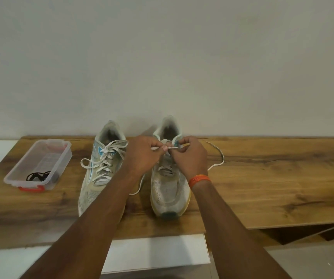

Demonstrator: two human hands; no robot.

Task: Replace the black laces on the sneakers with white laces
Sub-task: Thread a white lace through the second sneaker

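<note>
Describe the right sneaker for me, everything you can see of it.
The right sneaker is a worn, off-white mesh runner with a yellowed sole, standing upright on the wooden table, toe toward the camera, heel near the wall. A white lace runs through its eyelets; one loose end loops across the table to its right, another trails left of it. Both hands work at its top eyelets: the left hand and right hand pinch the lace there. The other sneaker stands beside it, apart.

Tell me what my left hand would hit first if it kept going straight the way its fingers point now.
Your left hand pinches the white lace, its fingers pointing right. It would most likely meet your right hand first, which grips the same lace over the right sneaker. Depth between the hands is unclear.
</note>
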